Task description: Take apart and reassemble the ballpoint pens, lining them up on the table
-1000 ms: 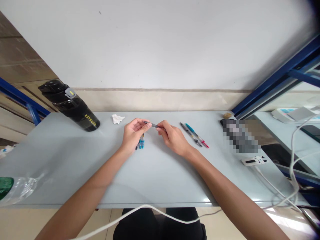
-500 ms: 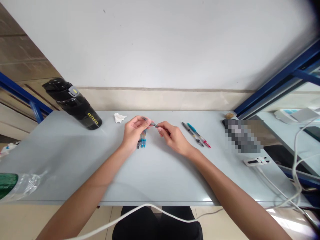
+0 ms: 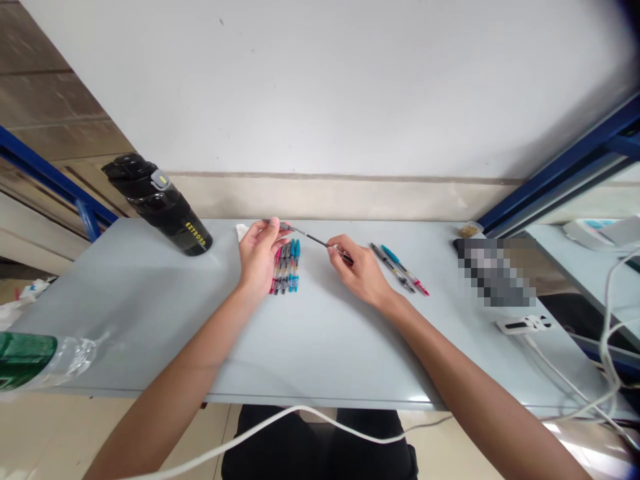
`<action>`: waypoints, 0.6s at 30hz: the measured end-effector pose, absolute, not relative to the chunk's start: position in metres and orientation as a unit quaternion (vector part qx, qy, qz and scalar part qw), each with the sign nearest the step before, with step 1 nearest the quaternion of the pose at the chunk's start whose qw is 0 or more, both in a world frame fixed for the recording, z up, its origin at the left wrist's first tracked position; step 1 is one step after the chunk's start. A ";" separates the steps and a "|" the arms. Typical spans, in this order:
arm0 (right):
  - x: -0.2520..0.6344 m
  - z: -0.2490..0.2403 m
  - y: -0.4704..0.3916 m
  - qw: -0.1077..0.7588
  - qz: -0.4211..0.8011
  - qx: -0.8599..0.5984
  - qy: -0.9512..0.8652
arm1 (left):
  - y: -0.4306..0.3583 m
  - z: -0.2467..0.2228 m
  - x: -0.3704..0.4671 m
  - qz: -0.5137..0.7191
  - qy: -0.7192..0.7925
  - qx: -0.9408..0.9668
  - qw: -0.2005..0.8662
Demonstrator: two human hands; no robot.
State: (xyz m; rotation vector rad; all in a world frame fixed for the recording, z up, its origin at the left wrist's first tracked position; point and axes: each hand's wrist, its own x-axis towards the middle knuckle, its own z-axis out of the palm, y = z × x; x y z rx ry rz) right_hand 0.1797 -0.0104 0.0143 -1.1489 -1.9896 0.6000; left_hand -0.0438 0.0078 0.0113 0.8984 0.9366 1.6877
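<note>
My left hand (image 3: 257, 260) is closed on the grey upper barrel (image 3: 285, 227) of a pen, raised above the table. A thin dark refill (image 3: 315, 239) stretches from it towards my right hand (image 3: 361, 272). That hand pinches the pen's other part (image 3: 345, 257), dark and mostly covered by the fingers. Beneath and beside my left hand lies a row of several pens (image 3: 290, 267) in pink, grey and teal, side by side. To the right of my right hand rest a grey pen (image 3: 393, 268) and a teal pen with a red end (image 3: 404, 268).
A black bottle (image 3: 173, 217) stands at the back left, by white tissue (image 3: 242, 231). A green-labelled plastic bottle (image 3: 30, 360) lies front left. On the right are a pixelated dark object (image 3: 495, 273), a small tub (image 3: 469, 230) and a white device (image 3: 523, 325) with a cable.
My hands have drawn apart, and the pen now shows as two parts with the refill exposed between them. More of the pen row is uncovered. The view has shifted slightly.
</note>
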 end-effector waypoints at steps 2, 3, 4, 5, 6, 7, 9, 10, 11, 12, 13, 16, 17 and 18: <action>0.180 0.015 -0.010 0.378 0.232 -0.450 -0.775 | 0.008 0.012 -0.046 0.694 0.387 0.372 0.480; 0.180 0.015 -0.011 0.379 0.231 -0.450 -0.775 | 0.008 0.012 -0.046 0.694 0.387 0.374 0.479; 0.180 0.015 -0.011 0.379 0.231 -0.450 -0.775 | 0.008 0.012 -0.046 0.694 0.387 0.375 0.478; 0.180 0.015 -0.011 0.379 0.232 -0.450 -0.775 | 0.008 0.011 -0.046 0.694 0.386 0.375 0.478; 0.180 0.015 -0.011 0.378 0.232 -0.450 -0.775 | 0.008 0.011 -0.045 0.695 0.385 0.373 0.480; 0.180 0.015 -0.011 0.376 0.234 -0.450 -0.776 | 0.008 0.010 -0.045 0.695 0.383 0.372 0.482; 0.180 0.014 -0.010 0.373 0.235 -0.451 -0.777 | 0.008 0.010 -0.044 0.695 0.379 0.370 0.487; 0.180 0.014 -0.010 0.372 0.234 -0.451 -0.777 | 0.008 0.009 -0.044 0.693 0.378 0.371 0.490; 0.180 0.014 -0.010 0.371 0.232 -0.451 -0.778 | 0.008 0.010 -0.043 0.690 0.378 0.372 0.492; 0.180 0.014 -0.010 0.371 0.231 -0.451 -0.778 | 0.007 0.010 -0.043 0.688 0.379 0.374 0.493; 0.180 0.014 -0.010 0.372 0.229 -0.451 -0.778 | 0.007 0.010 -0.043 0.686 0.380 0.375 0.494; 0.180 0.014 -0.010 0.370 0.227 -0.450 -0.780 | 0.005 0.012 -0.040 0.677 0.380 0.387 0.497; 0.180 0.013 -0.009 0.369 0.226 -0.449 -0.782 | 0.004 0.013 -0.039 0.668 0.379 0.395 0.504; 0.180 0.013 -0.009 0.366 0.224 -0.448 -0.784 | 0.003 0.013 -0.038 0.656 0.379 0.404 0.513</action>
